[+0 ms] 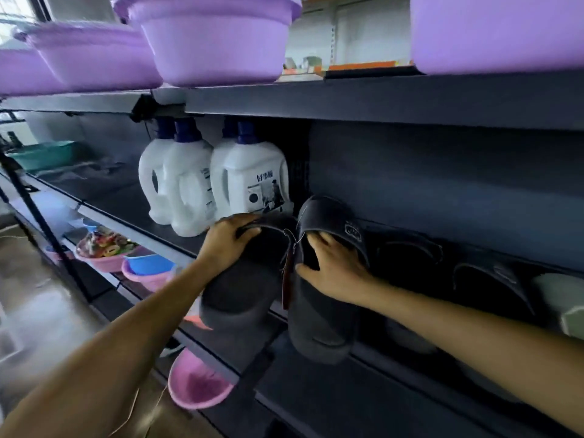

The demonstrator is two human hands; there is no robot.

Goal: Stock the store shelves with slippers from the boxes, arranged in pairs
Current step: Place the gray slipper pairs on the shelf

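Left hand (229, 245) curls round one slipper (240, 289), right hand (331, 263) round its mate (328, 216), pair overhanging shelf (120, 197) edge dead centre; more slippers (410, 248) already sit at 3 o'clock, so partly stocked, boxes unseen.

Top shelf (347, 99): purple basins (215, 49) in row. Middle shelf (126, 197), dark: teal basin (47, 154) far left; white bottles (252, 181) clustered; just right of them slipper pair (322, 324), toes toward back, heels over front edge; other slippers (493, 276) beside. Lower shelf (227, 346): pink basins (101, 257), blue bowl (148, 263).
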